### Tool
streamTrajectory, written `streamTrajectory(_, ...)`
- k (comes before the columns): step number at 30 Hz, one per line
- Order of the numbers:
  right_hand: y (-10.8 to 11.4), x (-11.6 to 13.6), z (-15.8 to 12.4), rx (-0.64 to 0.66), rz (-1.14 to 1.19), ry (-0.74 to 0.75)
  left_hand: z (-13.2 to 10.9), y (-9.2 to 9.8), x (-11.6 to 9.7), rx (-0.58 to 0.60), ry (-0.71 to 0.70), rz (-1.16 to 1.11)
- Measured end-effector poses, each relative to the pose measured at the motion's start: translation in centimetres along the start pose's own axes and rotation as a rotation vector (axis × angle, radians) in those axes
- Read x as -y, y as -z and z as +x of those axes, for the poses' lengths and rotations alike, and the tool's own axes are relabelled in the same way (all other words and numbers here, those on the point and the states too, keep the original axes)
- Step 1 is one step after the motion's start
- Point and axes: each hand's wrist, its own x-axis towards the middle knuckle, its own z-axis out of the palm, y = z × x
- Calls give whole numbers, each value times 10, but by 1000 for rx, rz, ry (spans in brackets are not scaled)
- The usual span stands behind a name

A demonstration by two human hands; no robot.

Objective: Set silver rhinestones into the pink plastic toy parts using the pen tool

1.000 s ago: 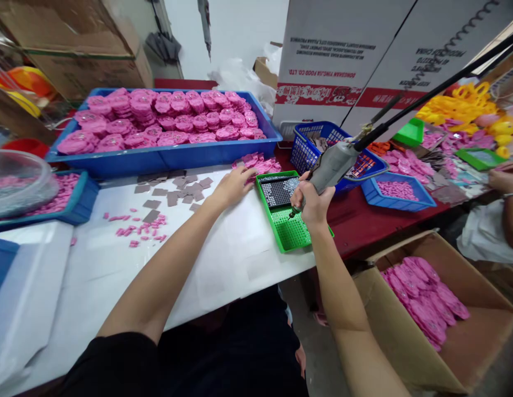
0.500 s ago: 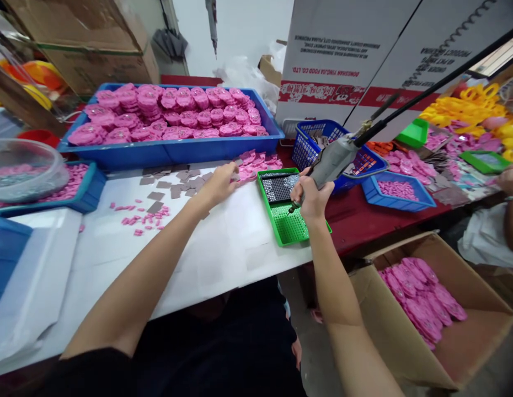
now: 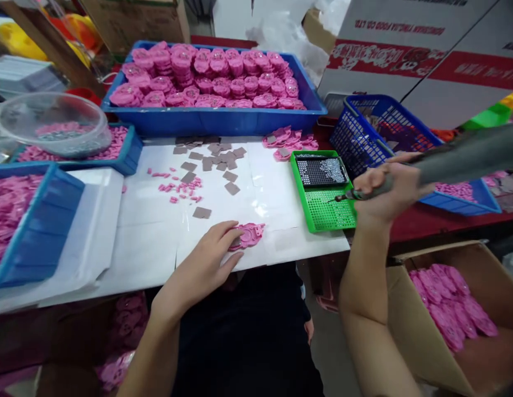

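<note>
My left hand (image 3: 202, 264) rests on the white sheet near the table's front edge, its fingers laid on a pink plastic piece (image 3: 249, 235) and pinning it down. My right hand (image 3: 384, 190) is closed round a grey powered screwdriver (image 3: 450, 160), whose tip hovers over the green tray (image 3: 326, 212). In that tray lies a black perforated plate (image 3: 320, 171) with small screws. Grey square pads (image 3: 210, 160) and little pink bits (image 3: 180, 187) lie scattered on the sheet beyond my left hand.
A big blue tray (image 3: 215, 118) piled with pink pieces stands at the back. Blue bins (image 3: 37, 237) of pink parts and a clear bowl (image 3: 52, 124) sit left. A blue basket (image 3: 372, 132) is right; a cardboard box (image 3: 455, 309) of pink pieces stands below.
My left hand drew back from the pile at the back with one pink piece and set it near the front edge. The view tilted down; the screwdriver swung flatter.
</note>
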Motion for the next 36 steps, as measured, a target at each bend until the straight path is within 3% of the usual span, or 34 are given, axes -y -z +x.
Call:
streamTrajectory(3,-15,31,-28,-91,110,91,18,-13,-6,-126,1,-40)
streamTrajectory(6,-41,44,-66,107,130,120,38,-34,-17,-215,14,-84)
streamTrajectory(9,-62,35,-94,339,146,17,45,-55,-28,-262,-23,-169)
streamTrajectory(13,-69,15,-105,420,109,-134,43,-69,-35,-343,-88,-255)
streamTrajectory(21,-60,7,-108,463,79,-212,46,-69,-31,-361,-87,-241)
streamTrajectory(29,-61,2,-114,466,76,-199,46,-69,-33,-376,-90,-222)
streamTrajectory(36,-67,-3,-119,443,39,-298,46,-68,-34,-381,-72,-222)
